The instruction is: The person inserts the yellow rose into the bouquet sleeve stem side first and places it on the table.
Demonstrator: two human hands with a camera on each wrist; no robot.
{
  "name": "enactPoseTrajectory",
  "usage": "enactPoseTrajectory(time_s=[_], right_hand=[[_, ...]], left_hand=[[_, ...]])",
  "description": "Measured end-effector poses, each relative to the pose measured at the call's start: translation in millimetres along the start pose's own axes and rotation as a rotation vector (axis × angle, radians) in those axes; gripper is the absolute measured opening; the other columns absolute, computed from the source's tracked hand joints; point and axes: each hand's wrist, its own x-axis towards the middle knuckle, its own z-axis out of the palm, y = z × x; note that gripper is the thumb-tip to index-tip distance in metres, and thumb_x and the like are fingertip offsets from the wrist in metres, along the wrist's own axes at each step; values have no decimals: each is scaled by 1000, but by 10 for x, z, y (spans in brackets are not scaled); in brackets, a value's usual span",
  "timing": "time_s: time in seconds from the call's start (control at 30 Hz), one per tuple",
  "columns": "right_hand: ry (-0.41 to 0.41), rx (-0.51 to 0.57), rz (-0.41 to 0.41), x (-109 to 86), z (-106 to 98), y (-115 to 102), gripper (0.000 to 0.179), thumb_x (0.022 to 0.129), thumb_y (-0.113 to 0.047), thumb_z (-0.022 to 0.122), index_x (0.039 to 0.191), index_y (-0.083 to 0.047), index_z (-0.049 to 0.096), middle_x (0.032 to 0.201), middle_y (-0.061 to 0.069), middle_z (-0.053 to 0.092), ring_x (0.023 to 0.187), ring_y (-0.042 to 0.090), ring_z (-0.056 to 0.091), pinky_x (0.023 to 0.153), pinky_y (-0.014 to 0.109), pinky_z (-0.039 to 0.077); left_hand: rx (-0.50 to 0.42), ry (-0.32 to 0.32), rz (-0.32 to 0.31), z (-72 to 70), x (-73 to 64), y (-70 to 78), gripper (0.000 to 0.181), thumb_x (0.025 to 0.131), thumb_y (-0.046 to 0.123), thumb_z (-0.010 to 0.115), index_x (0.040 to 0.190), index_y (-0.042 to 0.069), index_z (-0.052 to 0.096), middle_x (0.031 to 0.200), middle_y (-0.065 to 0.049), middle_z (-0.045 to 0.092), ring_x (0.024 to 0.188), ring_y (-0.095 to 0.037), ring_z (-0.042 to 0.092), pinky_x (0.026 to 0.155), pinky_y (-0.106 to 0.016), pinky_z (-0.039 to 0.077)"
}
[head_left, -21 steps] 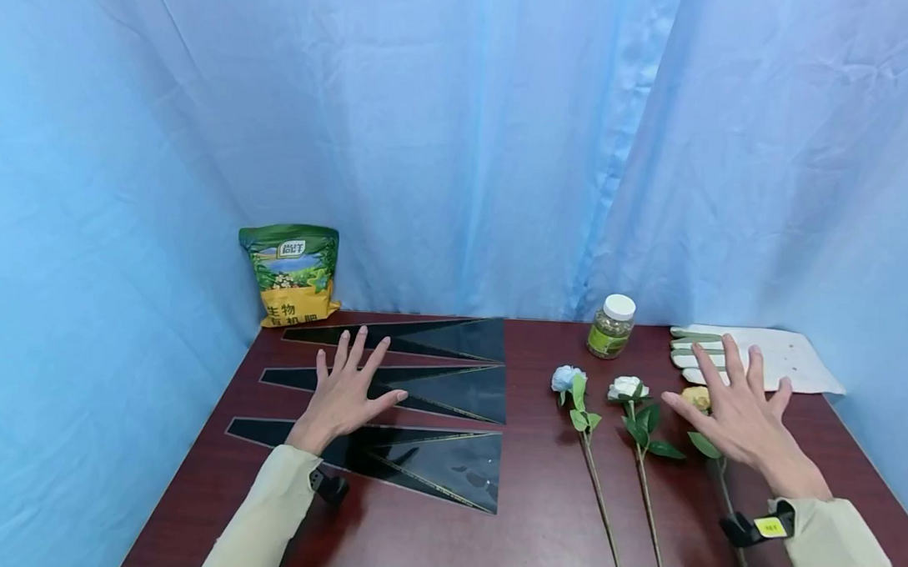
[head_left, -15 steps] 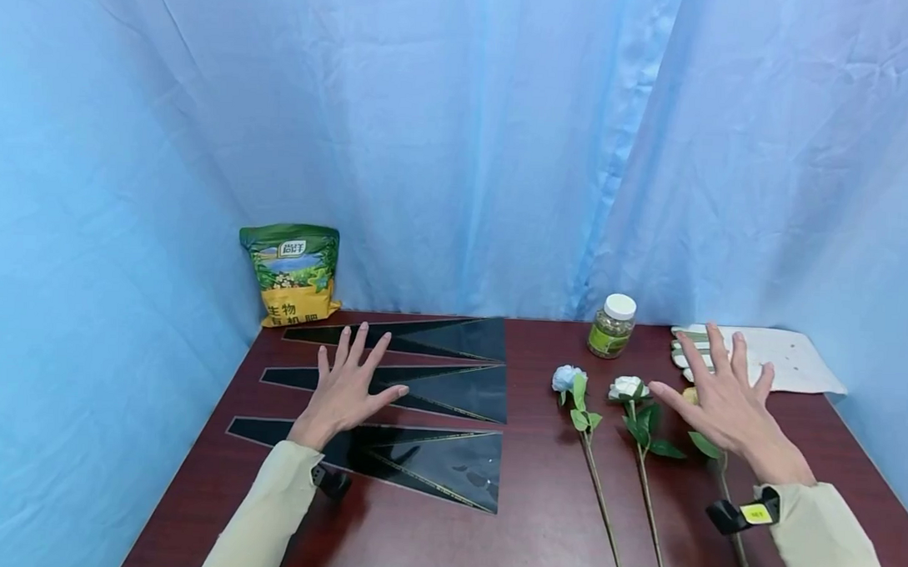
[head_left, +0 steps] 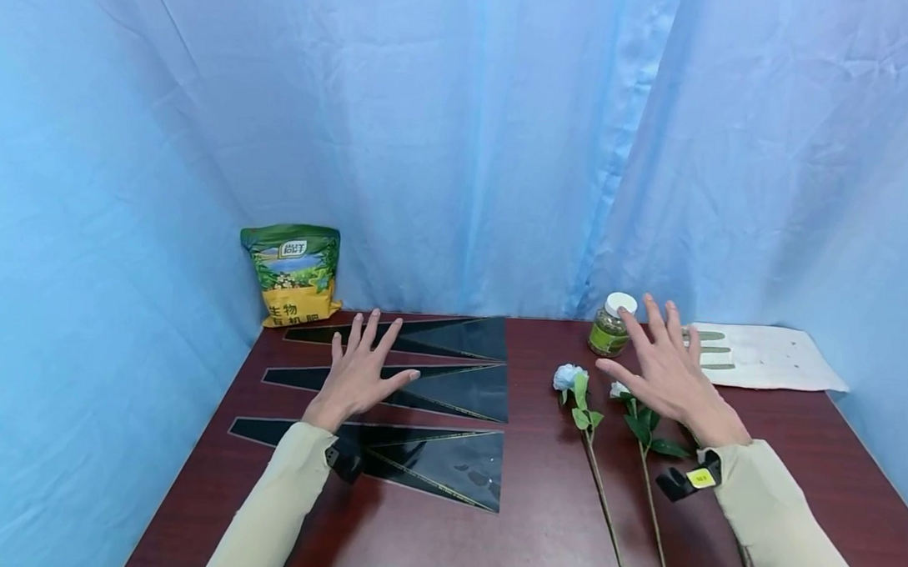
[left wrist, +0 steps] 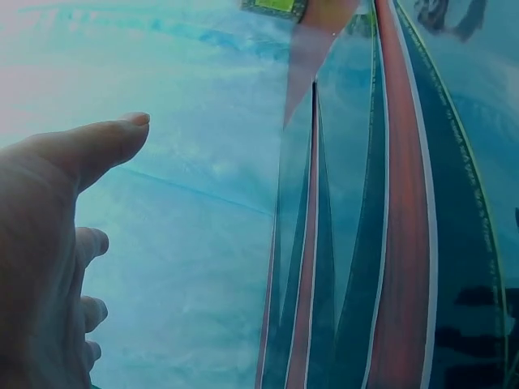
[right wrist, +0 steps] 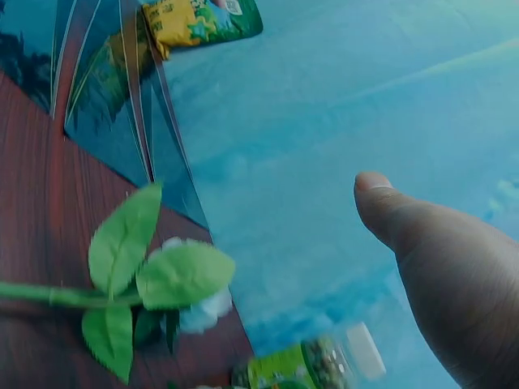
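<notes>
The white flower [head_left: 638,425], lying toward the counter's [head_left: 524,528] right edge, looks light and soft-petalled, probably best held by its stiff stem [head_left: 653,507], the right hand [head_left: 672,379] spread and empty by its bloom [head_left: 620,390], the left hand [head_left: 356,382] likewise over plastic sleeves [head_left: 450,390].

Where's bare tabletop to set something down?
The dark red wooden table is bare between the black plastic sheets and the pale blue flower, widening toward the front. Another patch lies between the white and green glove, the right beige sleeve and the table's right edge. It's crowded around the right hand, near the clear white-lidded jar and white flower.
</notes>
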Motion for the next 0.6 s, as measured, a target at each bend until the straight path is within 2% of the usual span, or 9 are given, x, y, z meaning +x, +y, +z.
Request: enactPoseTrajectory(time_s=[0.3, 0.6], right_hand=[[-72, -21, -43, 282, 118, -302, 89, 95, -66, 50, 162, -15, 19, 169, 20, 1, 155, 49, -2, 114, 78, 7], [-128, 7, -67, 545, 370, -511, 86, 96, -64, 50, 161, -16, 22, 169, 21, 4, 154, 50, 1, 114, 79, 10]], left_hand=[[17, -21, -4, 21, 157, 55, 93, 91, 67, 55, 162, 28, 10, 171, -11, -1, 158, -40, -7, 121, -72, 1], [12, -28, -13, 102, 311, 114, 91, 92, 67, 54, 163, 27, 11, 171, -13, 2, 158, -40, -5, 122, -70, 3]])
